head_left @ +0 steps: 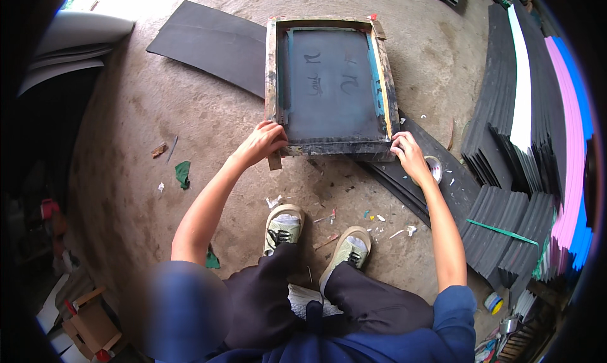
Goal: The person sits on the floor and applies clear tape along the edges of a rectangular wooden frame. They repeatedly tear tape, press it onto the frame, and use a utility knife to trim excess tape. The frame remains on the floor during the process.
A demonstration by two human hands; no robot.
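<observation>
A screen-printing frame [338, 148] with worn, paint-stained wooden sides lies in front of me. Its dark grey-blue panel [329, 85] carries some handwritten marks and blue-green edges. At the near left corner, my left hand [264, 140] is closed round the wood, beside a short wooden piece [274, 161] that sticks out below. My right hand [410, 153] pinches the near right corner, fingers bent against the side bar. A tape roll [434, 168] lies next to my right wrist, partly covered by it. Under the frame's left side a flat black sheet [212, 47] reaches out.
Long black strips [452, 179] lie at the right, beneath the frame's near right corner. Further right stand stacks of black sheets [499, 230], with pink sheets [569, 141] and blue ones. Green scraps [182, 174] and small litter dot the concrete floor. A cardboard box [93, 322] sits lower left.
</observation>
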